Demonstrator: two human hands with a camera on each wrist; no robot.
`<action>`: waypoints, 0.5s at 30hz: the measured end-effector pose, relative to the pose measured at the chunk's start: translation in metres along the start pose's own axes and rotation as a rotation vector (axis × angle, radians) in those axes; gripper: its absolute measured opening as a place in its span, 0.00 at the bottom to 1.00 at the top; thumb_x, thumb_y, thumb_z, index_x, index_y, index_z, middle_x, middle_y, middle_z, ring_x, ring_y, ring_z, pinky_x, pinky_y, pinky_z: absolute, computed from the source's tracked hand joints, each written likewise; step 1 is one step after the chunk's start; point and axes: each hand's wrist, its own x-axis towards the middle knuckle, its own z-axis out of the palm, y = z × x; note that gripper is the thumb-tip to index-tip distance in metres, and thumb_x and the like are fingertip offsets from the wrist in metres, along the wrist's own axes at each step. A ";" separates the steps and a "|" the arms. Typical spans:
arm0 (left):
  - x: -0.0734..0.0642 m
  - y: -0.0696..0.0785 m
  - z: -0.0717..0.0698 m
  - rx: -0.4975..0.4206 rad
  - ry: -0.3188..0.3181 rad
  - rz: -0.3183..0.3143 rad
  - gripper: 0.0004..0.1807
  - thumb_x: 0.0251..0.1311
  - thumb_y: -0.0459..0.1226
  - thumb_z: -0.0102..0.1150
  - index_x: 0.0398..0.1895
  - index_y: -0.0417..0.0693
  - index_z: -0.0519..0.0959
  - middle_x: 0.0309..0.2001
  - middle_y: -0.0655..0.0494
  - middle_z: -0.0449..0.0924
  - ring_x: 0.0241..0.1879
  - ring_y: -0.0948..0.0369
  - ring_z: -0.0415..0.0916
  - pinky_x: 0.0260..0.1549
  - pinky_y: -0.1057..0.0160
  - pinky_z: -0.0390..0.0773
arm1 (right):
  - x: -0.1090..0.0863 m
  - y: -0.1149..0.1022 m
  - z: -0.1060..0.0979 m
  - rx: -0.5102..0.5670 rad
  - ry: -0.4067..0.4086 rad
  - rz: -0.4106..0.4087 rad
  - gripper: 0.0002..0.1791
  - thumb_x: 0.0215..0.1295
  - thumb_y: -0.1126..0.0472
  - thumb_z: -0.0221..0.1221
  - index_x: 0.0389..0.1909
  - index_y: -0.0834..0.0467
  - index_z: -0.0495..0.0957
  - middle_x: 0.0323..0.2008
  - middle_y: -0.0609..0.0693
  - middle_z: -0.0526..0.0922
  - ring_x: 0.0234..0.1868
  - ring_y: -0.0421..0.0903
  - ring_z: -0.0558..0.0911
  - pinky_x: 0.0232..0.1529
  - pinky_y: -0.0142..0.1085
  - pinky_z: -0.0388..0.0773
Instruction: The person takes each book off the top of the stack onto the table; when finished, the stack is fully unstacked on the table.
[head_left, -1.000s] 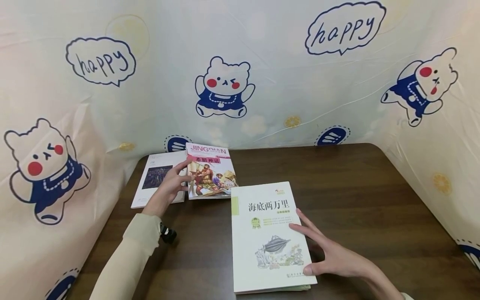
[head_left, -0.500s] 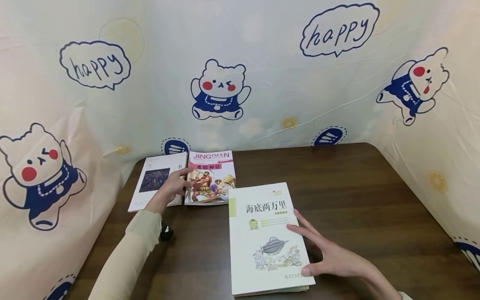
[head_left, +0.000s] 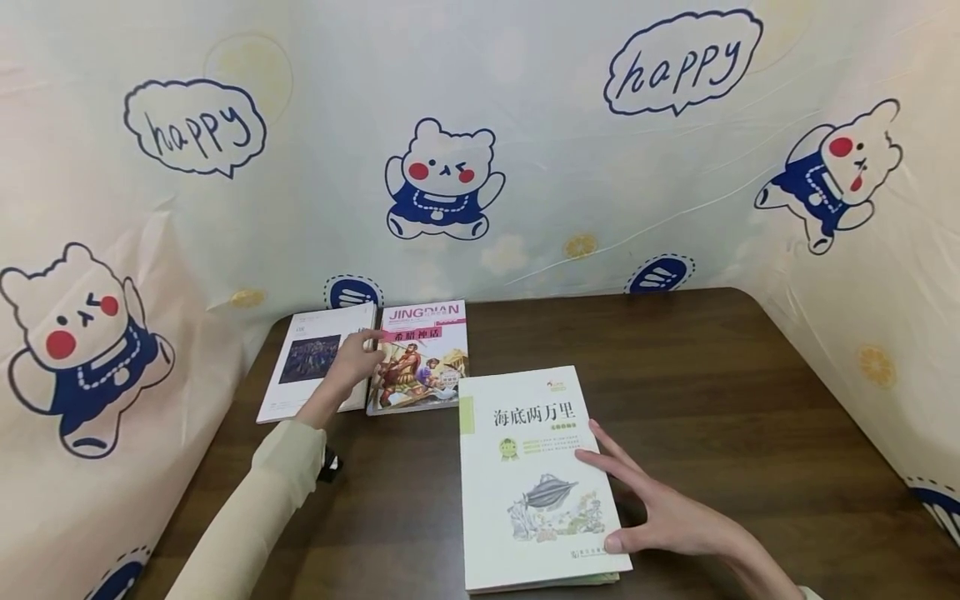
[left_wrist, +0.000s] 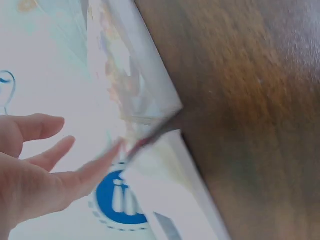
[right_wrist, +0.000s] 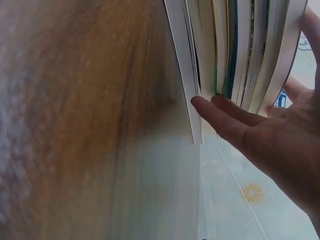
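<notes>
My left hand (head_left: 352, 362) reaches to the left edge of a colourful paperback with JINGDIAN in pink letters (head_left: 416, 375). Its fingers extend loosely, with fingertips right at the cover's edge; in the left wrist view a finger (left_wrist: 92, 172) overlaps the gap between two books. Partly under that hand lies a white book with a dark picture (head_left: 309, 360). A white book showing an airship drawing (head_left: 540, 475) tops a stack nearer me. My right hand (head_left: 671, 512) rests along the stack's right side, thumb and index finger at the cover's edge, other fingers against the page edges (right_wrist: 240, 55).
All the books lie on a dark brown wooden table (head_left: 675, 375). A pale cloth printed with bears (head_left: 442, 179) and speech bubbles hangs behind and at both sides. A dark band (head_left: 328, 465) shows at my left wrist.
The colourful paperback has come down and slightly nearer me, settling beside the white book on the left. My left hand has shifted slightly with it. My right hand and the stack stay put.
</notes>
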 end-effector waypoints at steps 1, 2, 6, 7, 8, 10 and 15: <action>-0.003 0.002 0.000 0.002 0.016 0.033 0.25 0.65 0.29 0.45 0.66 0.33 0.64 0.69 0.33 0.54 0.44 0.46 0.72 0.30 0.61 0.73 | 0.000 0.000 0.000 0.003 0.000 -0.002 0.51 0.55 0.59 0.68 0.76 0.48 0.49 0.76 0.48 0.28 0.73 0.34 0.36 0.62 0.42 0.60; -0.006 0.005 0.001 0.008 0.031 0.067 0.24 0.65 0.29 0.45 0.65 0.33 0.66 0.69 0.34 0.54 0.49 0.44 0.72 0.32 0.60 0.73 | 0.000 0.000 0.001 -0.001 0.001 -0.005 0.51 0.55 0.58 0.68 0.76 0.49 0.49 0.76 0.49 0.28 0.74 0.34 0.36 0.62 0.42 0.60; -0.026 0.022 0.002 0.008 0.046 0.184 0.21 0.66 0.28 0.46 0.62 0.34 0.69 0.66 0.33 0.58 0.61 0.38 0.65 0.44 0.50 0.76 | 0.001 0.000 0.001 -0.018 -0.002 -0.004 0.51 0.55 0.58 0.68 0.76 0.48 0.49 0.76 0.49 0.27 0.74 0.34 0.35 0.61 0.45 0.61; -0.032 0.026 0.004 0.008 0.041 0.210 0.20 0.66 0.28 0.47 0.61 0.34 0.70 0.65 0.33 0.60 0.60 0.38 0.66 0.46 0.48 0.76 | 0.001 0.000 0.001 -0.023 -0.002 0.000 0.51 0.55 0.58 0.68 0.76 0.48 0.49 0.76 0.49 0.27 0.73 0.33 0.35 0.61 0.46 0.62; -0.039 0.030 0.006 0.008 0.029 0.234 0.20 0.67 0.28 0.48 0.62 0.34 0.70 0.64 0.33 0.62 0.60 0.38 0.67 0.47 0.46 0.76 | 0.001 0.000 0.001 -0.024 -0.003 0.002 0.51 0.55 0.58 0.68 0.76 0.48 0.49 0.76 0.48 0.27 0.73 0.33 0.35 0.60 0.48 0.62; -0.053 0.036 0.010 0.007 0.008 0.284 0.20 0.66 0.28 0.49 0.61 0.35 0.70 0.62 0.33 0.65 0.58 0.38 0.69 0.47 0.44 0.77 | 0.001 0.000 0.001 -0.032 -0.001 0.007 0.51 0.55 0.57 0.68 0.76 0.47 0.49 0.76 0.48 0.27 0.73 0.33 0.35 0.60 0.50 0.62; -0.088 0.043 0.027 -0.030 -0.050 0.385 0.20 0.64 0.27 0.53 0.60 0.35 0.71 0.59 0.36 0.69 0.55 0.40 0.73 0.46 0.50 0.79 | 0.001 0.002 0.001 -0.053 0.018 -0.014 0.51 0.54 0.56 0.68 0.76 0.49 0.50 0.77 0.51 0.29 0.74 0.37 0.37 0.60 0.45 0.62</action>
